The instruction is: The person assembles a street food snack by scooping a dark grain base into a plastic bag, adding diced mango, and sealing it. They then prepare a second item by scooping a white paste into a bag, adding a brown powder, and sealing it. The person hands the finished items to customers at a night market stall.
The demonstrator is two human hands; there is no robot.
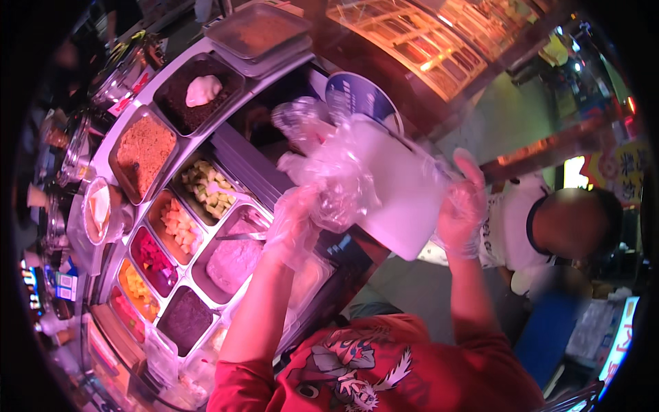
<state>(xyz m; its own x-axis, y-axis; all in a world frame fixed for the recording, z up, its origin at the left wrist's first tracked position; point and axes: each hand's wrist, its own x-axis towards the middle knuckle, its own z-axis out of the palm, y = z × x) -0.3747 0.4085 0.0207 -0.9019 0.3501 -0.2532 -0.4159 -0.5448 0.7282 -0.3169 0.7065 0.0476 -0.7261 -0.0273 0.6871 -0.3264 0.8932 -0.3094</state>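
Both of my hands wear clear, loose plastic gloves. My left hand (295, 223) is closed on a crumpled clear plastic bag (347, 182), which bunches up over the left side of a white board (405, 189). At the board's right edge is my right hand (461, 213), with one digit stretched upward and the others curled in against the edge; their tips are partly hidden. Just left of my left forearm sits a metal pan of pale purple paste (233, 261) with a utensil in it.
Left are pans of diced green fruit (207, 189), orange cubes (180, 230), brown crumbs (144, 154) and a dark filling (189, 103). A lidded container (257, 31) stands behind. A round blue sign (364, 99) is past the board. Another person (528, 226) is at the right.
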